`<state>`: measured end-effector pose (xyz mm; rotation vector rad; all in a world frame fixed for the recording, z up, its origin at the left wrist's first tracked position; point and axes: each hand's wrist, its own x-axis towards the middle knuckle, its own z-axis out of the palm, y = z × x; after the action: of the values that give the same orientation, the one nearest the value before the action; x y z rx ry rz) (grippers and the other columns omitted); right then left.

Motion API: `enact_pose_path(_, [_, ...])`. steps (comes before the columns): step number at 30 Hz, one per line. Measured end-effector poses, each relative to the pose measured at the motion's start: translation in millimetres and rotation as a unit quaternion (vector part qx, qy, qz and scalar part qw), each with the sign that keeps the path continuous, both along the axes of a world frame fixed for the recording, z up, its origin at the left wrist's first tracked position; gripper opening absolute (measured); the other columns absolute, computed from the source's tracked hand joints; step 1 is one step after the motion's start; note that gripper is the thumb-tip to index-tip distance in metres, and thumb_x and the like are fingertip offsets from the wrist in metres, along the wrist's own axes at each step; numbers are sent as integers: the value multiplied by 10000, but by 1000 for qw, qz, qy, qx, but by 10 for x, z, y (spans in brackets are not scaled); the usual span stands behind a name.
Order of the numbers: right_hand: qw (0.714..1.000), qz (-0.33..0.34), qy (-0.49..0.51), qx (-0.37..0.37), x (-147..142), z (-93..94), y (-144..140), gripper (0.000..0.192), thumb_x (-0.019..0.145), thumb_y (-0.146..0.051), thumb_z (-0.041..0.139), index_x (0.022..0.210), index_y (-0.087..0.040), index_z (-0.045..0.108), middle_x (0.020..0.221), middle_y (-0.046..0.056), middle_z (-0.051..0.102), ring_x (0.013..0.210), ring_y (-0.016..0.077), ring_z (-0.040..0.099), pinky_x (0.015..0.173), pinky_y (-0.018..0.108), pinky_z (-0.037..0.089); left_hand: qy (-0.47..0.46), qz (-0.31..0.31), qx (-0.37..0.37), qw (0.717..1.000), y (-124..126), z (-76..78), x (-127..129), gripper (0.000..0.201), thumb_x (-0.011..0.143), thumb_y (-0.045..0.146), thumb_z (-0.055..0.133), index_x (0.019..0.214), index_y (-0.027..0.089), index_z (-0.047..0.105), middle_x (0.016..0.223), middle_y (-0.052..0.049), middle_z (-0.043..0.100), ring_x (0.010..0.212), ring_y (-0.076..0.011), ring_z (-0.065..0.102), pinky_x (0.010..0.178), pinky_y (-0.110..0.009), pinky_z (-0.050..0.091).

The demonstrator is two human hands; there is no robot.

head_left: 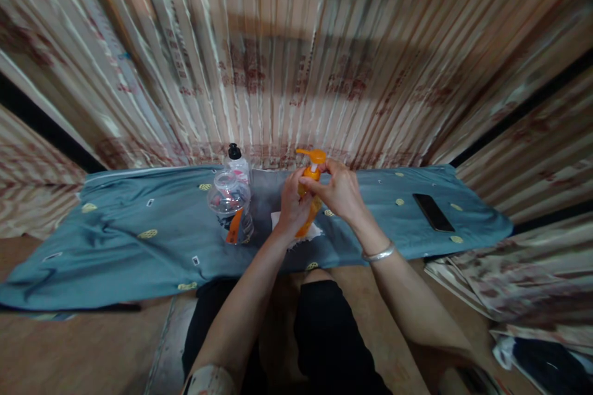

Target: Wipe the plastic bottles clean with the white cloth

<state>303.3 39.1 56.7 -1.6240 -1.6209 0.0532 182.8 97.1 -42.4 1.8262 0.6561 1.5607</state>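
Gripping the orange pump bottle (309, 197) with my left hand (291, 207), my right hand (340, 188) closes on its pump; a clear bottle (231, 200) stands just left, label unreadable.

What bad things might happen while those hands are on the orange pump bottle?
The left hand grips the orange pump bottle and the right hand is at its pump, so liquid might squirt onto the blue cloth. The clear bottles stand right beside the left hand; an elbow or wrist nudge might tip them. The phone lies farther right, probably safe.
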Motion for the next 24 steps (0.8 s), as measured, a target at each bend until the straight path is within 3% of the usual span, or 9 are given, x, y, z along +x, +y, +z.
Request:
enact_pose_path(4, [993, 110, 40, -34, 129, 79, -5, 396, 861, -533, 794, 1111, -228, 756, 1129, 89, 804, 1080, 304, 732, 962, 422, 549, 14, 10, -7, 1000, -33, 27, 11, 506, 1005, 612, 551, 1381, 280, 616, 1317, -114, 711, 1271, -311, 657, 1135, -507, 510])
enact_pose_path(6, [980, 183, 59, -55, 202, 118, 13, 349, 908, -499, 754, 1135, -236, 777, 1210, 76, 806, 1163, 296, 727, 1039, 424, 532, 22, 23, -15, 999, -56, 55, 26, 476, 1012, 595, 561, 1363, 280, 621, 1290, -107, 717, 1260, -296, 661, 1124, -488, 517])
enact_pose_path(8, [973, 210, 63, -66, 247, 131, 33, 294, 934, -472, 730, 1103, -241, 797, 1230, 61, 811, 1191, 292, 723, 1073, 425, 519, 21, 32, -15, 999, -74, 76, 44, 447, 1018, 583, 561, 1339, 280, 630, 1248, -103, 726, 1236, -288, 670, 1102, -477, 531])
enact_pose_path(15, [996, 77, 9, -32, 170, 34, 18, 320, 855, -484, 809, 1029, -217, 793, 957, 62, 804, 888, 271, 723, 852, 380, 546, 27, 33, -3, 999, -72, 59, 42, 431, 1012, 537, 595, 1349, 268, 617, 1280, -106, 726, 1235, -289, 677, 1098, -474, 540])
enact_pose_path(20, [1000, 18, -7, -10, 34, 6, 16, 343, 841, -497, 813, 1024, -211, 766, 942, 84, 766, 921, 293, 705, 849, 392, 536, 33, 22, -5, 999, -48, 38, 3, 432, 1002, 500, 615, 1377, 284, 621, 1255, -103, 731, 1253, -313, 662, 1115, -500, 528])
enact_pose_path(24, [999, 42, -7, -12, 12, 36, 36, 318, 854, -438, 810, 1067, -208, 763, 1027, 102, 774, 985, 304, 710, 897, 403, 537, 28, 22, -6, 999, -47, 56, -1, 433, 1013, 527, 588, 1367, 279, 622, 1287, -110, 716, 1257, -312, 656, 1113, -495, 524])
